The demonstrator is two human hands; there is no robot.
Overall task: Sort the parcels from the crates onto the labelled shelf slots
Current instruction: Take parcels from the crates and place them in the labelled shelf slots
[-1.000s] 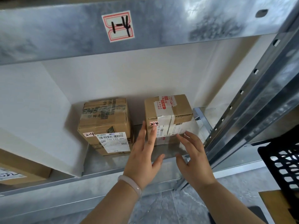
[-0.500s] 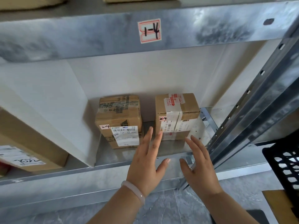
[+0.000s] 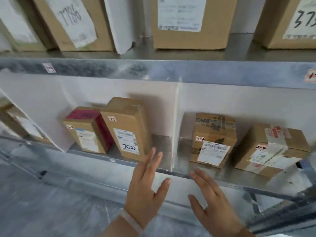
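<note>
Upper left of the frame: a brown cardboard box [image 3: 68,23] on the upper shelf bears a crumpled white sheet with "7786" handwritten on it. A second box [image 3: 189,23] with a flat printed label stands at upper centre, a third [image 3: 290,23] at upper right. Beneath them runs a mottled galvanised steel beam [image 3: 153,71], with a small blurred sticker [image 3: 49,67] near its left end.

On the lower shelf [image 3: 225,175], bare grey metal, the centre-left slot holds two upright rectangular parcels side by side: a short red-topped carton [image 3: 89,130] and a tall carton [image 3: 128,129] with "7002" written on its white label. A thin white divider panel [image 3: 176,125] stands between this slot and the next. Right of it sit a squat carton [image 3: 213,139] crossed with dark printed tape, bearing a "2-4" sticker and a barcode label, and just beside it, at the right edge, a carton bound in red-and-white tape [image 3: 270,149], also marked "2-4".

At lower centre the person's left hand [image 3: 147,189], a pale smooth bracelet [image 3: 130,219] at the wrist, is spread flat with straight fingers and holds nothing; its fingertips lie before the shelf edge beside the tall carton. The right hand [image 3: 213,202], to its right, is likewise flat and empty.
</note>
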